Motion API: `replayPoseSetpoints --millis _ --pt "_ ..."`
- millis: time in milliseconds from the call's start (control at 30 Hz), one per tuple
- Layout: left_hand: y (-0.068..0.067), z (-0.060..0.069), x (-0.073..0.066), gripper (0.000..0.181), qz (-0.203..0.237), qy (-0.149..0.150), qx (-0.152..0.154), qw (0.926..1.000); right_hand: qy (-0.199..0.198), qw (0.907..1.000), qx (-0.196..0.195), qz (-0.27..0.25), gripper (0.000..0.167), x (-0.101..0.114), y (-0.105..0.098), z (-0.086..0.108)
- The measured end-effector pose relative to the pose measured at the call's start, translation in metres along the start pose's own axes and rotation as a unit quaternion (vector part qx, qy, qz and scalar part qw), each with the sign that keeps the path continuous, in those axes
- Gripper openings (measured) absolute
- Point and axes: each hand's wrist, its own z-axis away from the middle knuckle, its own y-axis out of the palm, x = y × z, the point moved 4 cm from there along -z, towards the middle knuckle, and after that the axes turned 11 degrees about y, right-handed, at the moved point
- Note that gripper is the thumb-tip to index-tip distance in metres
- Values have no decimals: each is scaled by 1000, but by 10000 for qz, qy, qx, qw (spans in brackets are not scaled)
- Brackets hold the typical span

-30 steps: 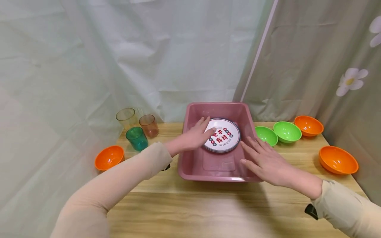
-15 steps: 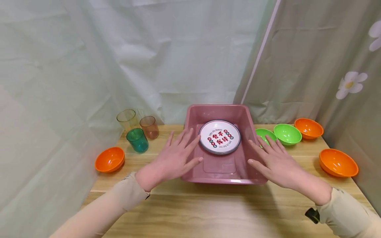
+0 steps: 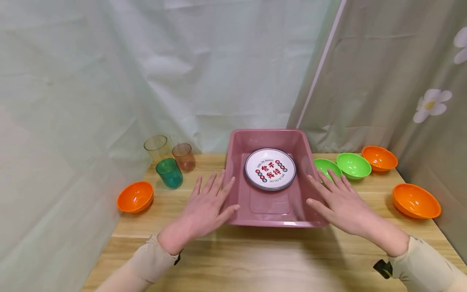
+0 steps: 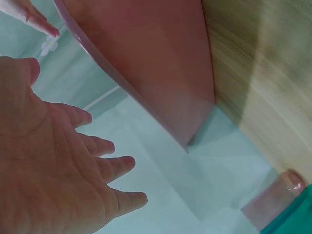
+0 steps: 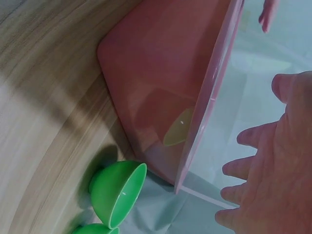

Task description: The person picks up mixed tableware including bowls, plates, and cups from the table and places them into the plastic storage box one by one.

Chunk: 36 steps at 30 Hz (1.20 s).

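Observation:
A pink bin (image 3: 270, 217) stands in the middle of the wooden table, holding a small stack of white plates (image 3: 270, 168) with red characters and dark rims. My left hand (image 3: 202, 209) hovers by the bin's left side, fingers spread, gripping nothing. Over the right side, my right hand (image 3: 346, 205) is likewise spread and holds nothing. In the left wrist view the left palm (image 4: 53, 156) is apart from the bin wall (image 4: 151, 63). A gap also separates the right palm (image 5: 278, 165) from the bin wall (image 5: 156, 63) in the right wrist view.
Left of the bin are a yellow glass (image 3: 157, 149), a reddish glass (image 3: 184, 157), a teal glass (image 3: 169, 173) and an orange bowl (image 3: 135, 197). To its right are green bowls (image 3: 353, 165) and orange bowls (image 3: 416, 200). Curtains (image 3: 219, 73) hang behind.
My left hand has drawn back from over the plates to the bin's left side, uncovering the whole top plate. My right hand has shifted slightly rightward, its fingers still spread.

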Motion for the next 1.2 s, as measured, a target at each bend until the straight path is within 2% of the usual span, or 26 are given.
replayPoseSetpoints --millis 367,667,933,1067,1200 --pt "9 7 3 80 139 -156 -141 9997 56 10000 7 -2 74 -1 3 -2" --pt "13 12 3 79 185 -193 -91 9996 88 9999 113 -18 75 5 10 -7" --pt "12 19 5 79 398 -318 -139 9986 -103 9999 33 70 74 13 10 -6" --pt "10 23 8 80 340 -374 -81 9987 -118 9999 50 103 74 16 9 -4" --pt "10 30 13 80 462 -448 -49 9979 -155 9998 13 86 74 19 10 -3"
